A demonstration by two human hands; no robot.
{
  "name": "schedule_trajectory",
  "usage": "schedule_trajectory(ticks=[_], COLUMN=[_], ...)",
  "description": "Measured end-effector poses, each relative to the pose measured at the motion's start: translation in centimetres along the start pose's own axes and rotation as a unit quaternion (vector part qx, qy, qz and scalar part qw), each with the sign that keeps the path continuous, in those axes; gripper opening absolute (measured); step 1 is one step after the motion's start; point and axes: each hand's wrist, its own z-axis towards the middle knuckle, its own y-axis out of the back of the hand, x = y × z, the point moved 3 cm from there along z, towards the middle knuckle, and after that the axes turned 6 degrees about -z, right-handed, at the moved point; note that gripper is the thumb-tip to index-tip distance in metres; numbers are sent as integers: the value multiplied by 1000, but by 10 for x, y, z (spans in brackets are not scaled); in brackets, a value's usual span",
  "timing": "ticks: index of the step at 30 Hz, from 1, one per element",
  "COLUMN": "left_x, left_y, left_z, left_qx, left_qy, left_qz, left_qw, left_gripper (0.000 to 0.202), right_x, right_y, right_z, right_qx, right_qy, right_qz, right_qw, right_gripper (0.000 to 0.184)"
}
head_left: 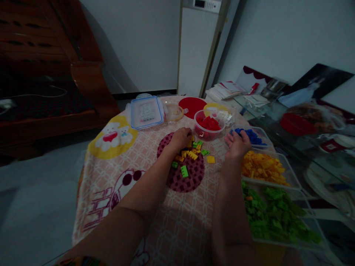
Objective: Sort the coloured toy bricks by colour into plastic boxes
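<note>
My left hand (181, 139) reaches over a small pile of loose toy bricks on the tablecloth. Its fingers are curled down at the pile's far edge, and what they hold, if anything, is hidden. Yellow bricks (192, 155) and green bricks (184, 171) lie in the pile, with one yellow brick (210, 159) apart on the right. At the near left corner of a clear tray of blue bricks (251, 136) is my right hand (237, 145), fingers bent. Blue shows right at its fingertips, but I cannot tell whether a brick is between them.
A round tub (195, 130) holds red bricks (208, 123). Trays of yellow bricks (262, 168) and green bricks (277, 218) stand along the right. A blue-rimmed lid (146, 112) lies at the far left of the cloth-covered table (205, 210). A cluttered glass surface (299, 147) adjoins on the right.
</note>
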Motion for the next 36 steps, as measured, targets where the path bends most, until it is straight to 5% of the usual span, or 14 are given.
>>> schedule_trajectory(ticks=[8,15,20,28,36], left_x=[20,28,14,0,-7], left_y=[8,8,12,19,16], left_z=[6,8,1,-1,0], left_qx=[-65,-39,-13,4,-13], left_qy=[10,75,84,47,15], left_qz=[-220,-534,-601,-619,-587], left_qw=[973,841,795,784,809], left_gripper=[17,14,19,28,24], right_x=[6,10,9,3,8], right_y=[-18,-24,-29,-41,-41], right_z=[-24,-31,-39,-59,-60], right_qx=[120,181,259,418,387], right_qy=[14,38,53,30,5], right_qz=[-27,-40,-82,-171,-126], right_qw=[992,982,961,892,913], right_gripper=[17,14,23,32,24])
